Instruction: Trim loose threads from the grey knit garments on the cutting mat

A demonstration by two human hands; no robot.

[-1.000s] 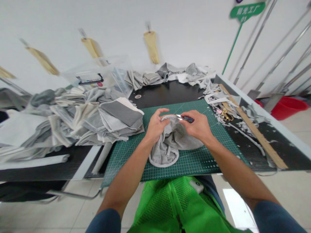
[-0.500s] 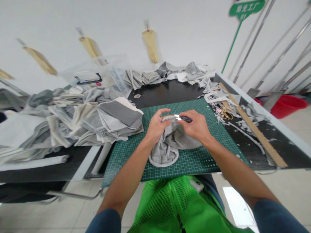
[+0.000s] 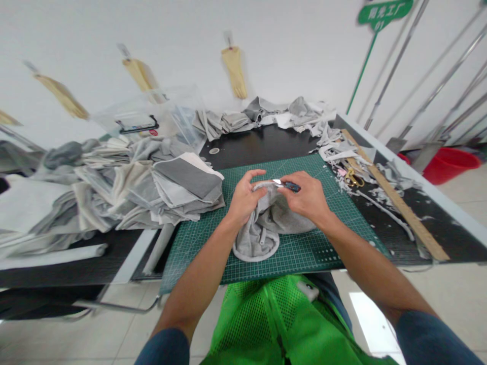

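Observation:
A piece of grey fabric (image 3: 262,238) with a pale bound edge lies bunched on the green cutting mat (image 3: 198,248). My left hand (image 3: 245,195) pinches the top edge of this fabric between thumb and fingers. In my right hand (image 3: 306,195) is a small cutter (image 3: 291,186) with a dark patterned handle, closed in the fingers. Its bright blade points left, right at the fabric's edge between my two hands. My right thumb and fingertips also seem to touch the fabric; part of the grip is hidden.
Piled grey and white fabric (image 3: 186,182) covers the table's left side, before a clear plastic box (image 3: 148,109). On the right are a wooden ruler (image 3: 399,203), gold-handled scissors (image 3: 353,178) and scraps (image 3: 331,137). A red bucket (image 3: 449,165) stands beyond the table.
Almost nothing differs. The view has shifted very slightly; both hands, the cutter and the fabric keep their places.

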